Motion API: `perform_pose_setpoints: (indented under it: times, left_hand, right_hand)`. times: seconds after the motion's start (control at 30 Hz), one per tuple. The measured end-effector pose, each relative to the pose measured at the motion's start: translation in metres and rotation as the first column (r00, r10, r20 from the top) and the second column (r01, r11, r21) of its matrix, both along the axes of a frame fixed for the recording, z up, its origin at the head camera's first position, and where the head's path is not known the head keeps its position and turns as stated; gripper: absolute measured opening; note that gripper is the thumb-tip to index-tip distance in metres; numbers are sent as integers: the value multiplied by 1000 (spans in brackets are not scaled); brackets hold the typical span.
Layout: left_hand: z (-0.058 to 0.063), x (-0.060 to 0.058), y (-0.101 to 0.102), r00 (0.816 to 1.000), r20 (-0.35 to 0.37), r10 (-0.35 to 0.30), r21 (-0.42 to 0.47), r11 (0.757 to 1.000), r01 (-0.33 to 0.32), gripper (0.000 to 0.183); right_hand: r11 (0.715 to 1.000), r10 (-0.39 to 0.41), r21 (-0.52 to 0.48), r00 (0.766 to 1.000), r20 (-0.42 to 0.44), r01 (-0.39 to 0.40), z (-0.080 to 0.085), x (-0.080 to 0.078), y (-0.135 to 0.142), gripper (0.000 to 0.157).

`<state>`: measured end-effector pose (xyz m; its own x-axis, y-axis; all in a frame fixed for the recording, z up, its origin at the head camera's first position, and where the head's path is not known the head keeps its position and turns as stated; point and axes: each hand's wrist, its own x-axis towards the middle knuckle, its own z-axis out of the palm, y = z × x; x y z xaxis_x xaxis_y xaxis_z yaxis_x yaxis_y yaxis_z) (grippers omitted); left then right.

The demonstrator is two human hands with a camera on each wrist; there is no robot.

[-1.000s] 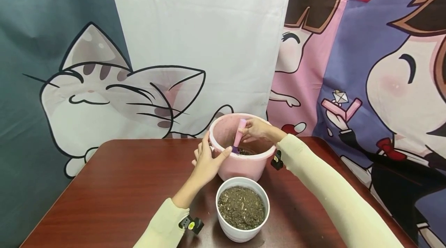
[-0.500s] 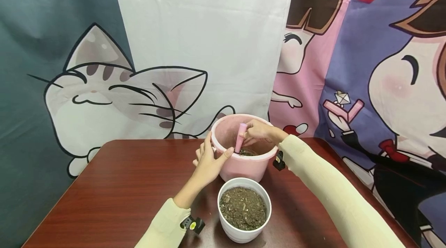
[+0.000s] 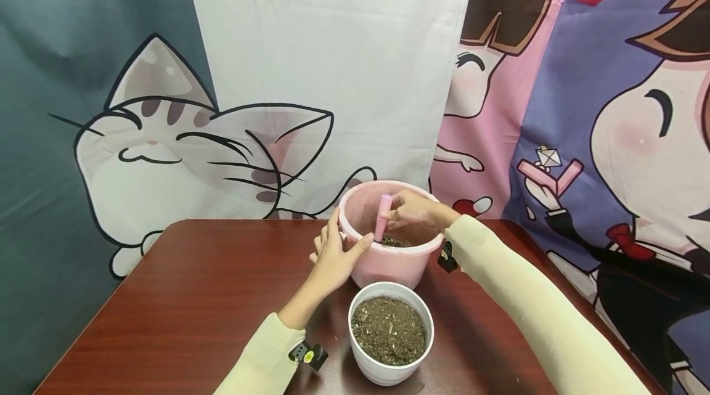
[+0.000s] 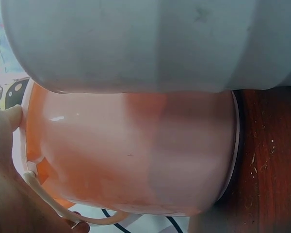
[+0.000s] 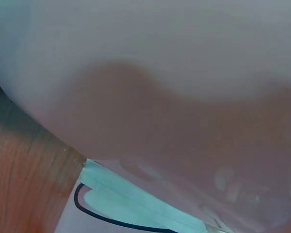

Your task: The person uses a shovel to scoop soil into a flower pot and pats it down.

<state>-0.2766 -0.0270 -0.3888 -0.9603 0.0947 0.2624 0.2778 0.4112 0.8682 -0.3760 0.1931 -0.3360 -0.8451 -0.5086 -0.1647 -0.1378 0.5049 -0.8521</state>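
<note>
Inside the pink bucket [image 3: 391, 268], my right hand [image 3: 410, 209] grips the pink handle of a trowel [image 3: 383, 217]. The handle stands nearly upright, and its blade is hidden behind the bucket's near rim. A little dark soil [image 3: 392, 241] shows at the bucket's bottom. On the bucket's left side, my left hand [image 3: 333, 257] holds the rim, its thumb on the near edge and its fingers spread along the outside. In the left wrist view the bucket's pale carrying handle [image 4: 53, 201] hangs beside these fingers. The right wrist view shows mostly the bucket's blurred wall [image 5: 150, 111].
A white pot [image 3: 383, 373] filled with dark soil [image 3: 391, 330] stands directly in front of the bucket, between the forearms. Both stand on a reddish-brown wooden table [image 3: 194, 296]. A printed cartoon curtain [image 3: 333, 44] hangs behind the table's far edge.
The trowel has moved lower in the bucket, and its purple neck has gone out of sight behind the rim. My left hand keeps its place on the bucket. The head view has shifted slightly.
</note>
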Motion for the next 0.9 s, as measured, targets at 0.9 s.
perform_pose_setpoints:
  times: [0.9]
  left_hand:
    - [2,-2,-5,1000,-14,23,-18,1000,-23,98]
  right_hand:
    - [949,-205,-201,960,193,243,9,2,1,10]
